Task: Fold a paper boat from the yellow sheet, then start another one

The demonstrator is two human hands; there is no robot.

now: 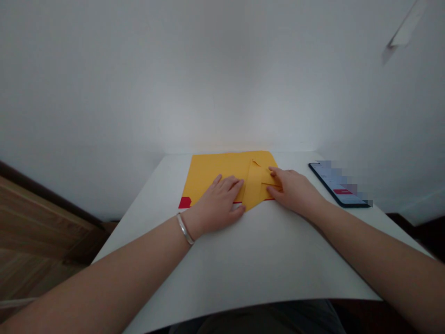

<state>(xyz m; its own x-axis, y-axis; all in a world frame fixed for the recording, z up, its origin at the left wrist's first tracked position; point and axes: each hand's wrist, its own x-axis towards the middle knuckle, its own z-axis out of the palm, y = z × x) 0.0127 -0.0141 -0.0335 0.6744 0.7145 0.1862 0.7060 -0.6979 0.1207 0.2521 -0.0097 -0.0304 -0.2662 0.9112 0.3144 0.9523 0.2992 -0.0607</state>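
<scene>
Left hand [219, 202]: I logged fingers slightly spread, pressed flat on the yellow paper sheet [215, 169].
Left wrist: silver bangle [185, 228].
Right hand [294, 190]: fingers close together, tips on the folded flap [255, 185].
Sheet: lay on the white table [271, 264], red patch [185, 202] at near-left corner.
Beyond: smartphone [342, 195], right of the sheet, well apart.

Folded paper [215, 167] shows golden yellow — red at one corner (lower left) — on a white tabletop [264, 273].
</scene>
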